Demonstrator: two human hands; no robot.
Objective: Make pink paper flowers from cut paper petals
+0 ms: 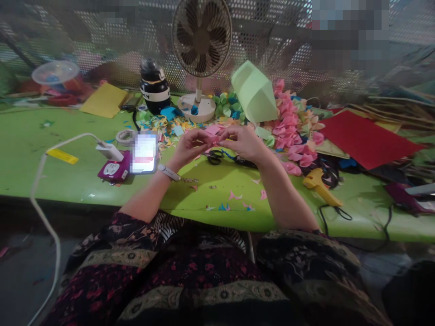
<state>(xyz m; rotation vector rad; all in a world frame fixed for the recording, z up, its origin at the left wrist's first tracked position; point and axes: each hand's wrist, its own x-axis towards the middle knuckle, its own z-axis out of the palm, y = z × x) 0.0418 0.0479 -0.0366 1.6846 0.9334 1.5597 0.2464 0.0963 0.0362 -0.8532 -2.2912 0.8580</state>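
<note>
Between my hands is a small piece of pink paper (pixel 214 140), pinched at its two sides. My left hand (pixel 190 147), with a pale watch band on the wrist, grips its left side between thumb and fingers. On the opposite side, the fingertips of my right hand (pixel 243 142) close on the same paper. Black-handled scissors (pixel 215 157) lie on the green table (pixel 190 194) just below the hands, partly hidden by my right hand. Pink and blue paper scraps (pixel 234 195) are scattered nearer the table edge.
A phone (pixel 144 154), tape roll (pixel 125 136) and purple power adapter (pixel 115 170) lie left. Behind stand a black bottle (pixel 154 88) and a fan (pixel 202 40). Right are pink folded paper pieces (pixel 285 122), red paper (pixel 370 136) and a yellow glue gun (pixel 321 185).
</note>
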